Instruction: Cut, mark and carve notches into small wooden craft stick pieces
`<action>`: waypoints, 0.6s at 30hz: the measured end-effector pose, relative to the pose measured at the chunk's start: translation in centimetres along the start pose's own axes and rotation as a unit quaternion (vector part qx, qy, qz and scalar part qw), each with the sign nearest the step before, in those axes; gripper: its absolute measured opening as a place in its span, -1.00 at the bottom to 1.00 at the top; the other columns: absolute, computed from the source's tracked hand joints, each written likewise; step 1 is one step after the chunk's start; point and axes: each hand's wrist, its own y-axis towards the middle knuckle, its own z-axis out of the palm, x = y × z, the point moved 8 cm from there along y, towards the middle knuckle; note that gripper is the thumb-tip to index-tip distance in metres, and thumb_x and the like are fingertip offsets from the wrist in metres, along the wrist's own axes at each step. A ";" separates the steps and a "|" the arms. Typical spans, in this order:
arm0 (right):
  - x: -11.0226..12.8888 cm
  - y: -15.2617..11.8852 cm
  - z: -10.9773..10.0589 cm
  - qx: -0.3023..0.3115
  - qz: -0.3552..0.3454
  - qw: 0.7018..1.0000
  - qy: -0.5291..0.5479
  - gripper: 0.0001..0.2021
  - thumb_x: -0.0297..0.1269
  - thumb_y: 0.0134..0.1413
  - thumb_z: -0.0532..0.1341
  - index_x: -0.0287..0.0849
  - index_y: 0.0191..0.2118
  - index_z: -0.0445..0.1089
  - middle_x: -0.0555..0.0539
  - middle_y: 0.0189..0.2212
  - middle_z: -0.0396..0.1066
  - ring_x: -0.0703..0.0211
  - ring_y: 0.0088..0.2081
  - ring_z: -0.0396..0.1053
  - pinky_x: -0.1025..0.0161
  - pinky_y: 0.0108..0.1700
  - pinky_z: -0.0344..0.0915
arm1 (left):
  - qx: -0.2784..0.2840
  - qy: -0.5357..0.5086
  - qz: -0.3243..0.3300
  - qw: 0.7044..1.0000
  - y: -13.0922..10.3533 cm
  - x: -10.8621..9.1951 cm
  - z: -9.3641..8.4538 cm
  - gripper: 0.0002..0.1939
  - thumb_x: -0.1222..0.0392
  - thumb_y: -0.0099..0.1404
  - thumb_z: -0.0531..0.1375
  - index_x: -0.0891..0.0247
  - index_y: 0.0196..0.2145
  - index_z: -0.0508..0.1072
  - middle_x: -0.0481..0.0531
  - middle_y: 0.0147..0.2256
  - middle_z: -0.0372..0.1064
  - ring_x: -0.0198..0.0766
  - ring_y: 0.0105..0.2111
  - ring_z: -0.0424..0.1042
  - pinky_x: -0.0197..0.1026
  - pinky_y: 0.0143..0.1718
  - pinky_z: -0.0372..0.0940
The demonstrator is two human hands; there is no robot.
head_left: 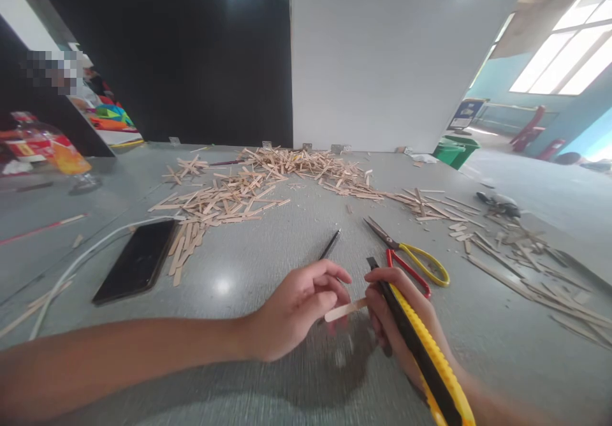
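Observation:
My right hand [401,311] is closed round a yellow and black utility knife [421,343], its blade end pointing up and away. A short wooden stick [342,312] sticks out to the left from the fingers of the same hand. The stick's rounded end lies close to the fingertips of my left hand [303,305], whose fingers are curled; whether they touch the stick or hold anything is unclear. Just beyond my left hand is a dark pen [331,243] on the table. Scissors [406,247] with one yellow and one red handle lie beyond my right hand.
Piles of wooden sticks [229,196] spread across the grey table [268,247]. A phone [138,260] with a white cable lies left, a bottle [62,148] farther left. Long sticks and scraps [502,279] cover the right side. An upright black and white panel stands behind.

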 end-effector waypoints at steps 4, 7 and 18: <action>0.2 -0.2 -0.3 -0.030 0.001 0.999 0.032 -0.80 0.00 0.39 0.19 0.01 -0.09 0.33 0.14 -0.60 0.31 0.30 -0.69 0.26 0.44 -0.70 0.22 | 0.008 -0.110 -0.011 0.994 0.5 0.6 0.2 -0.71 0.17 0.37 0.24 0.25 0.00 0.31 0.06 -0.19 0.48 -0.23 -0.26 0.57 -0.21 -0.19 0.38; 0.2 -0.3 0.0 -0.011 -0.008 0.999 0.042 -0.82 -0.03 0.40 0.18 0.01 -0.07 0.33 0.13 -0.58 0.31 0.29 -0.69 0.29 0.41 -0.70 0.26 | -0.014 -0.062 -0.034 0.997 0.5 1.2 0.0 -0.71 0.29 0.33 0.30 0.22 -0.04 0.35 0.00 -0.23 0.51 -0.28 -0.27 0.56 -0.24 -0.18 0.37; 2.6 -0.8 0.7 0.059 -0.162 0.982 -0.076 -0.97 -0.30 0.41 0.17 0.01 -0.10 0.33 0.14 -0.55 0.32 0.32 -0.62 0.20 0.39 -0.59 0.15 | 0.063 0.231 0.121 0.963 0.0 -1.8 1.0 -0.92 0.27 0.40 0.29 0.21 -0.18 0.61 0.05 -0.13 0.48 -0.24 -0.12 0.50 -0.17 -0.02 0.35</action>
